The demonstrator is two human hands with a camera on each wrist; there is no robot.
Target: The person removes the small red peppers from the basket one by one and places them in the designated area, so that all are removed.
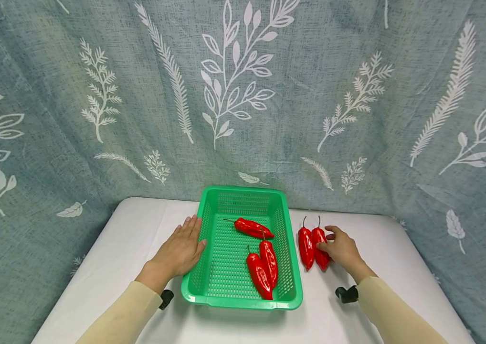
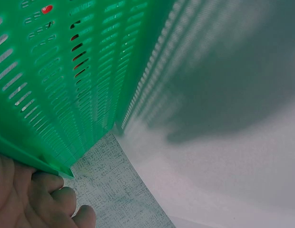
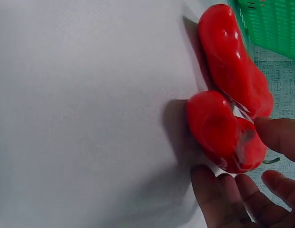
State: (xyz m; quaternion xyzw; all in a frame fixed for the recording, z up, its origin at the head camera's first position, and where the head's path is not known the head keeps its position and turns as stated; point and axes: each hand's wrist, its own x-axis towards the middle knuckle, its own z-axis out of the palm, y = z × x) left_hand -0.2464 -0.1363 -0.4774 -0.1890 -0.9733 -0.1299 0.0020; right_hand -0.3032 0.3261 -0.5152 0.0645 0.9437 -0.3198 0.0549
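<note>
My left hand (image 1: 178, 248) lies flat with straight fingers against the left rim of a green perforated plastic basket (image 1: 243, 301). In the left wrist view, its fingertips (image 2: 66, 199) show beside the basket's rim. On the white table right of the basket, two glossy red chili peppers lie side by side, stems pointing away. My right hand (image 1: 342, 248) is at the nearer-to-hand pepper (image 1: 318, 236), thumb over one side and fingers close along the other, spread around it. The second pepper (image 1: 305, 248) lies between that one and the basket.
Inside the basket, one red pepper (image 1: 251, 228) lies crosswise toward the back and two more, a right one (image 1: 270, 260) and a left one (image 1: 258, 277), lie together at the front right. A grey-green leaf-patterned cloth (image 1: 243, 157) hangs behind the white table (image 1: 140, 229).
</note>
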